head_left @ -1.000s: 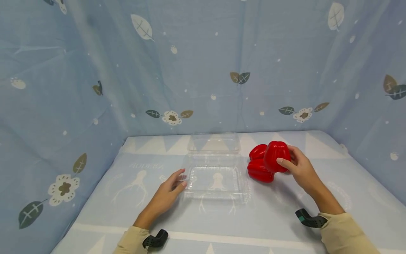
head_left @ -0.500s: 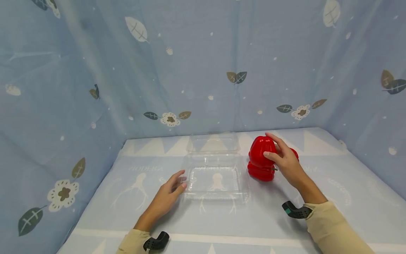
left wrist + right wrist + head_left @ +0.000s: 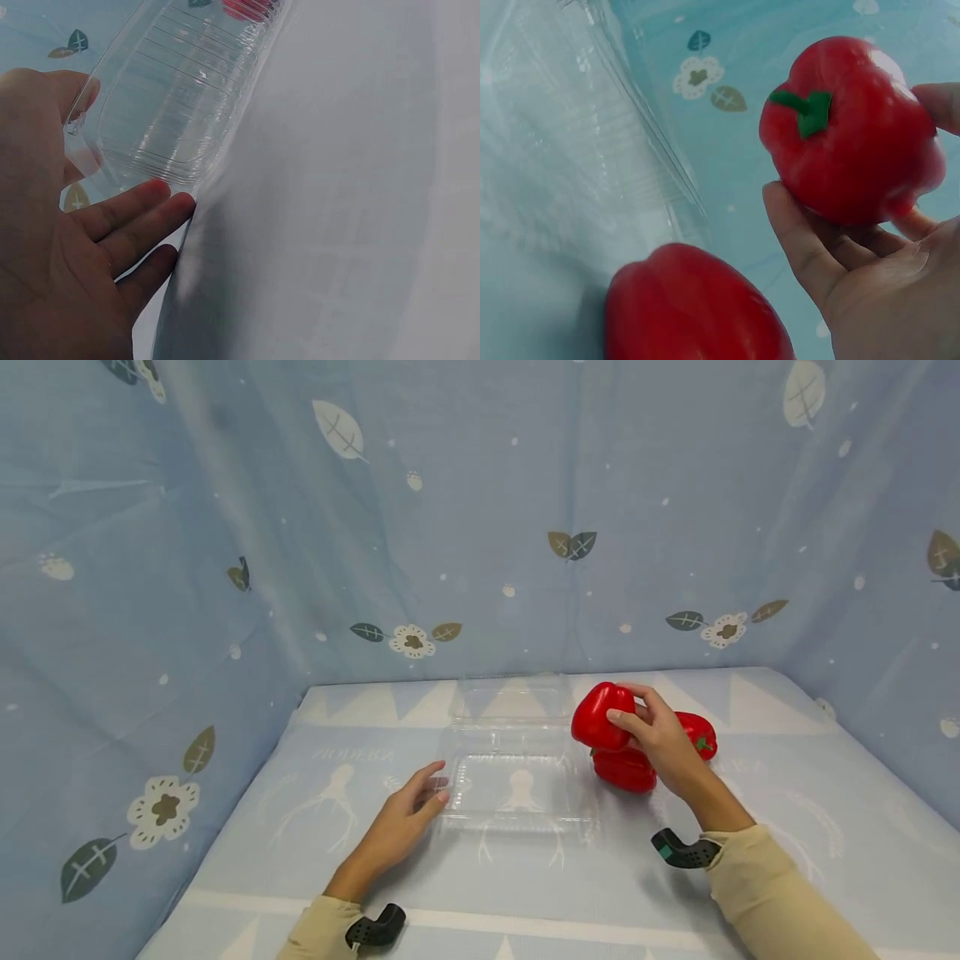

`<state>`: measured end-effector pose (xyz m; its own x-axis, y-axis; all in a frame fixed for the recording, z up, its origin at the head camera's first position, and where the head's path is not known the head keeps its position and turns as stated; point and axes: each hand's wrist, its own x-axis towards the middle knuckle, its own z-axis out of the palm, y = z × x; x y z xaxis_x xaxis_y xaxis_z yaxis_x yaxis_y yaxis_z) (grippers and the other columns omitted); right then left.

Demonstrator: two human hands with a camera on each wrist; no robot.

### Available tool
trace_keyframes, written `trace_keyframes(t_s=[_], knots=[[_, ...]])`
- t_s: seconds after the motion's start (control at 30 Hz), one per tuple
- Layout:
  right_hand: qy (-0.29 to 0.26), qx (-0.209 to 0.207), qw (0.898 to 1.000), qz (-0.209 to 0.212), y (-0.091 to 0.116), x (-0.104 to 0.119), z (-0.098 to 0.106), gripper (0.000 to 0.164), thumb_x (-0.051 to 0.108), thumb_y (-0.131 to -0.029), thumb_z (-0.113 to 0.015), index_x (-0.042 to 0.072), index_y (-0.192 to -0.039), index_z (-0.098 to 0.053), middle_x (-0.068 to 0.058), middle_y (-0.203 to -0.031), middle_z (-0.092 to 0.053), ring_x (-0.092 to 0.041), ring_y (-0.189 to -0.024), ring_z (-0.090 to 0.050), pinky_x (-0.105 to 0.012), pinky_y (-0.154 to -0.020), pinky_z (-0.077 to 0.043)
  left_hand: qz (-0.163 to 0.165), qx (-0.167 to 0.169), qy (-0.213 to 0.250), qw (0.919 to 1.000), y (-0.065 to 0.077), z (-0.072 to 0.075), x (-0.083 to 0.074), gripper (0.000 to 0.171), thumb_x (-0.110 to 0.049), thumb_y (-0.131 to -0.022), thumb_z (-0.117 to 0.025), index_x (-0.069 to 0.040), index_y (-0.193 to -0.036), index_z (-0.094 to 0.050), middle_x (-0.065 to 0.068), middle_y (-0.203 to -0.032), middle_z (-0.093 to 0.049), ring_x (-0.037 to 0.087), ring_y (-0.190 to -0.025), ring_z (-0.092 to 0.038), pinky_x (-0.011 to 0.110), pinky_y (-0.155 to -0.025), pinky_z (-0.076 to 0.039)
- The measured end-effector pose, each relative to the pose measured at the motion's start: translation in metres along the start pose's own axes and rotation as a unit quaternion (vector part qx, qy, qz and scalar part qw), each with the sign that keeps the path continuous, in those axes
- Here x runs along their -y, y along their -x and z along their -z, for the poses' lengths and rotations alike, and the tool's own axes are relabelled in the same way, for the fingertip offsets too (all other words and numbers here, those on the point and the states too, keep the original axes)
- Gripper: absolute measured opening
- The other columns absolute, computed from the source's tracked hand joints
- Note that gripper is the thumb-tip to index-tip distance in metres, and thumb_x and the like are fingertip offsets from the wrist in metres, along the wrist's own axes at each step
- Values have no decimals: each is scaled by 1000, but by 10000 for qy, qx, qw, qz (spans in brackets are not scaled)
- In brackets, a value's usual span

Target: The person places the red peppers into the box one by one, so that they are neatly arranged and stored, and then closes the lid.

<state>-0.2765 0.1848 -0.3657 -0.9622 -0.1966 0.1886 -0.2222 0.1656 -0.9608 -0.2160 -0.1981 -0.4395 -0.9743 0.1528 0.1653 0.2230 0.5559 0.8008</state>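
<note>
A glossy red bell pepper [image 3: 602, 717] is raised between the thumb and fingers of my right hand [image 3: 666, 745]. In the right wrist view the held pepper [image 3: 855, 142] shows its green stem. Below it lies another red bell pepper [image 3: 625, 772], near the right side of a clear plastic clamshell box [image 3: 517, 816], whose lid [image 3: 512, 697] is folded back. A further red bell pepper [image 3: 699, 737] shows behind my right hand. At the box's left end my left hand [image 3: 397, 821] touches it with fairly straight fingers [image 3: 154, 225]; the thumb lies at the rim.
The table is spread with a pale patterned cloth [image 3: 300, 860]. Blue curtains [image 3: 480, 510] with leaves and flowers hang behind and at both sides. A black wrist device [image 3: 377, 927] sits at the left cuff, another black wrist device [image 3: 684, 850] at the right one.
My right hand has carried the held bell pepper leftward, towards the box, and the pepper has tilted. The pepper at the right has come into view. My left hand has stayed at the box.
</note>
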Motion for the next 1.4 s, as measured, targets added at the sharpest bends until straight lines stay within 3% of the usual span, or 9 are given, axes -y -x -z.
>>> trace_keyframes(t_s=[0.27, 0.53, 0.63, 0.9, 1.07, 1.23, 1.4], knots=[[-420, 121, 9975, -552, -7, -3, -8, 73, 34, -96, -68, 5, -149, -25, -21, -141, -43, -36, -123, -49, -36, -89, -55, -36, -2, -30, 10000, -1, -2, 3, 54, -30, -104, -58, -17, -154, -40, 9, -136, -61, 30, -124, -58, 55, -107, -39], [-842, 265, 9951, -443, -14, -3, -17, 75, 38, -99, -63, 25, -160, -23, -17, -152, -33, -39, -127, -47, -38, -90, -55, -33, -13, -40, 10000, 1, -2, 4, 55, -30, -104, -58, -18, -154, -41, 9, -137, -61, 30, -124, -58, 56, -106, -39], [-841, 230, 9948, -532, -16, -3, -19, 73, 39, -99, -64, 20, -159, -27, -17, -150, -35, -39, -128, -45, -38, -90, -55, -54, -22, -50, 10000, 1, -2, 3, 54, -30, -104, -58, -18, -154, -41, 9, -136, -61, 31, -124, -58, 56, -107, -39], [-955, 20, 9918, -845, -18, -3, -26, 77, 45, -95, -68, 14, -154, -28, -17, -145, -42, -32, -115, -59, -39, -87, -57, -75, 4, -92, 9999, 0, -2, 4, 55, -32, -103, -58, -18, -154, -41, 8, -136, -61, 30, -124, -58, 56, -107, -38], [-1125, -146, 9895, -899, -21, -2, -27, 79, 45, -95, -67, 17, -156, -25, -18, -149, -38, -36, -118, -57, -42, -86, -57, -153, 27, -8, 9999, -1, -2, 3, 55, -32, -104, -57, -17, -154, -40, 10, -136, -61, 31, -125, -57, 56, -107, -38], [-1214, -18, 9888, -870, -22, -1, -27, 76, 43, -98, -65, 25, -160, -25, -16, -154, -34, -36, -117, -58, -45, -88, -55, -183, -1, -48, 9998, -1, -2, 3, 54, -31, -103, -58, -17, -153, -41, 10, -135, -62, 31, -123, -59, 56, -107, -39], [-1295, -10, 9873, -918, -24, -1, -29, 73, 40, -97, -66, 18, -156, -28, -18, -149, -38, -32, -112, -61, -46, -88, -55, -220, -13, -83, 9997, -1, -1, 3, 53, -30, -104, -57, -16, -153, -42, 11, -134, -62, 32, -122, -59, 57, -106, -38]])
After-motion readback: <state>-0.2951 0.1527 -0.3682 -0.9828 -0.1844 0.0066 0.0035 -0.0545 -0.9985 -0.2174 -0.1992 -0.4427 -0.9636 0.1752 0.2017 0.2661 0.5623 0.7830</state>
